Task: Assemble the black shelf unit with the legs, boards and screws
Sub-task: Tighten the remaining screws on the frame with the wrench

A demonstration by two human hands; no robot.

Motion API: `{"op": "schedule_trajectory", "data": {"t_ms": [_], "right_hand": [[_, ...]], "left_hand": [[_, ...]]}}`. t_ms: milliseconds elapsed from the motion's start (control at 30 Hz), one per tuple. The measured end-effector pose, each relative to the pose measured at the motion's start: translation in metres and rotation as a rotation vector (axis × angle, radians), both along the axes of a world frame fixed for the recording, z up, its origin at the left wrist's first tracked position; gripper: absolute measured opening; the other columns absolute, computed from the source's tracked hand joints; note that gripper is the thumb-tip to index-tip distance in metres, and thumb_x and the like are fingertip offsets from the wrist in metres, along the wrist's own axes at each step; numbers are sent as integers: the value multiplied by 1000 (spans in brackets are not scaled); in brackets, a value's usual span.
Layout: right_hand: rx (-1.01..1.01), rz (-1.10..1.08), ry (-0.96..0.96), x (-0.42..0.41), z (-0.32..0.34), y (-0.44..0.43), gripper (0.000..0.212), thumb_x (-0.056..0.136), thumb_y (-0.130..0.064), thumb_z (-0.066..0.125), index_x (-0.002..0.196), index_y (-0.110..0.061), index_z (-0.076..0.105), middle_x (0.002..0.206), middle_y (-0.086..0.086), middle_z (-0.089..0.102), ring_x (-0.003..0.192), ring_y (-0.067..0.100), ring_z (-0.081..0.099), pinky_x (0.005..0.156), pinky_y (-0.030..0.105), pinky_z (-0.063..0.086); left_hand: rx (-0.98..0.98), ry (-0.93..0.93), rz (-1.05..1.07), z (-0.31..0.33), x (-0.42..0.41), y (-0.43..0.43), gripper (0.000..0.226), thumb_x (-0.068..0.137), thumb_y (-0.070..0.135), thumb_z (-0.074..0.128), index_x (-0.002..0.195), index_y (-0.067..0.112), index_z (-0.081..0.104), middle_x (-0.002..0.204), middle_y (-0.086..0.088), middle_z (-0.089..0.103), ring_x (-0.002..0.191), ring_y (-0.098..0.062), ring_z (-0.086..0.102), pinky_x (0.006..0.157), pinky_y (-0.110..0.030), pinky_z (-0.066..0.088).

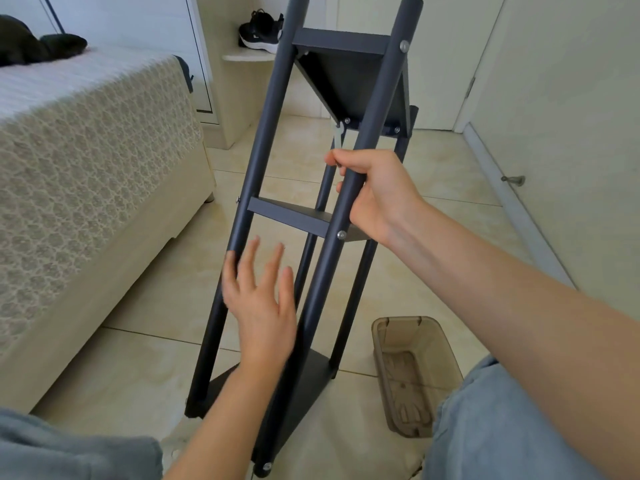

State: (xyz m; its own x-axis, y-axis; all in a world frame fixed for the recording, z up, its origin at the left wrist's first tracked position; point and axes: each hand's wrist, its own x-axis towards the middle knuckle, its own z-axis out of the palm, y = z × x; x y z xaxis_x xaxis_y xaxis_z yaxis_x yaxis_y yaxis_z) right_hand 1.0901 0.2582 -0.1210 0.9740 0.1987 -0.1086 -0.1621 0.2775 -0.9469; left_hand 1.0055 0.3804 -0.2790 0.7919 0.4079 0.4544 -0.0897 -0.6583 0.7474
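Hovering beside L leg (263,133): L hand (259,299), fingers spread wide, holding nothing, prob. about to steady it. R hand (377,192) is gripping R leg (381,95), holding shelf (287,213) tilted, base on floor (450,174), likely for screw access.

Soft, even daylight fills the room, bright without harsh contrast; where it comes from cannot be told. The tiled floor (156,358) carries a pale sheen, and the shadows under the shelf unit (273,109) are faint and soft-edged. A screw (403,46) head catches a small glint. Motion blur smears the left hand (259,299), ghosting its fingers, while the right hand (374,192) gripping a leg (381,98) is sharp. Wide-angle distortion bows the bed (86,150) and the door (571,116) near the edges.
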Motion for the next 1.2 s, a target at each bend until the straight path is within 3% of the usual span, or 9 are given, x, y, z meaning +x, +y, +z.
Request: {"op": "schedule_trajectory", "data": {"t_ms": [67,133,300,400,467,533,700,933,1200], "right_hand": [[6,-10,1,2,1,4,35,85,-11,66,52,-18,74,116,2,55,107,14,48,105,36,35],[19,-15,8,3,3,7,36,85,-11,67,51,-18,74,120,5,54,110,16,48,106,37,35],[21,34,20,-4,8,15,24,84,-12,68,61,-17,74,110,2,49,95,12,43,96,37,32],[-15,69,-30,-6,11,18,35,86,-12,66,53,-19,73,114,2,57,108,14,45,113,41,29],[-43,101,-67,-7,13,21,37,88,-12,64,53,-20,73,104,-4,63,111,13,47,119,45,23],[-72,128,-96,-7,12,24,35,90,-11,62,57,-20,73,91,-9,67,113,13,50,120,47,19],[-104,174,-130,-6,10,27,31,91,-11,61,64,-21,73,83,-15,70,129,18,46,121,49,14],[-255,169,-206,-1,8,19,22,93,-19,61,75,-21,73,100,-9,62,104,13,50,106,43,38],[-408,148,-237,2,-7,0,15,93,-17,61,87,-15,75,122,7,63,120,26,52,103,45,44]], "left_hand": [[-18,10,-188,-4,-6,-10,51,102,48,36,140,21,57,148,6,44,142,-8,31,114,-11,16],[-109,63,-321,-7,-8,-15,50,100,48,48,142,21,52,134,15,47,126,6,44,100,-2,32],[-234,82,-293,-14,-8,-16,57,97,34,59,147,48,34,128,15,59,112,-8,62,91,-26,57],[-218,3,-284,-9,-11,-19,70,98,28,60,146,63,23,145,35,44,136,8,42,105,-7,37],[-206,-47,-284,-7,-14,-21,74,99,22,60,146,63,21,141,47,37,135,17,35,103,1,29],[-217,-65,-273,-11,-15,-22,75,99,19,59,149,60,22,132,53,39,126,19,44,97,2,32],[-245,-92,-241,-18,-13,-25,74,98,11,61,156,36,24,114,50,47,103,14,56,85,1,40],[-256,-135,-258,-20,-9,-25,68,99,7,61,157,24,30,121,55,41,116,30,40,91,6,31],[-252,-146,-253,-23,-5,-23,65,100,9,59,157,22,30,118,53,43,110,30,42,88,6,33]]}}
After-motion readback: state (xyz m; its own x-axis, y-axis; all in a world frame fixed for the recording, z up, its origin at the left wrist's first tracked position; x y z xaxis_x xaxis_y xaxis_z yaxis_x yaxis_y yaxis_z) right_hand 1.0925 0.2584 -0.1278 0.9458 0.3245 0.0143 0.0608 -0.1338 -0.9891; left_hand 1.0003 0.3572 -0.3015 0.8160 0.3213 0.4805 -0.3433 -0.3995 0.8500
